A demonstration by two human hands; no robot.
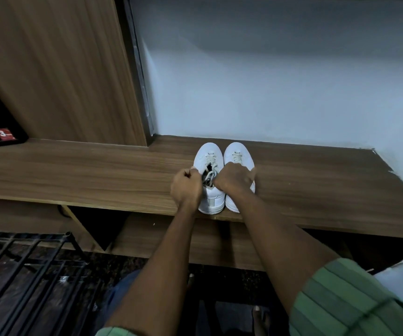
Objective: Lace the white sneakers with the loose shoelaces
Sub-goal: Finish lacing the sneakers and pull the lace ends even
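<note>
Both white sneakers stand side by side on the wooden table (98,170), toes pointing away from me toward the wall, and I am working on the left sneaker (209,187). Its lace (210,163) already crosses the eyelets nearest the toe, just beyond my knuckles, but between my two hands the tongue area gapes dark and the lace hangs slack, so I judge the upper rows are not yet threaded or pulled tight. The right sneaker (238,151) shows a crossing of lace near its toe as well; the rest of it lies under my right hand, so I cannot tell how far it is laced. I would put the job somewhere around the middle. My left hand (186,187) is curled into a fist at the outer side of the left sneaker, the fingers (187,174) seemingly pinching a lace end, though the end itself is too small to make out. My right hand (232,181) is curled too, knuckles up, lying across the right sneaker; whether it grips lace or the shoe's collar is hidden. Both forearms reach straight forward.
</note>
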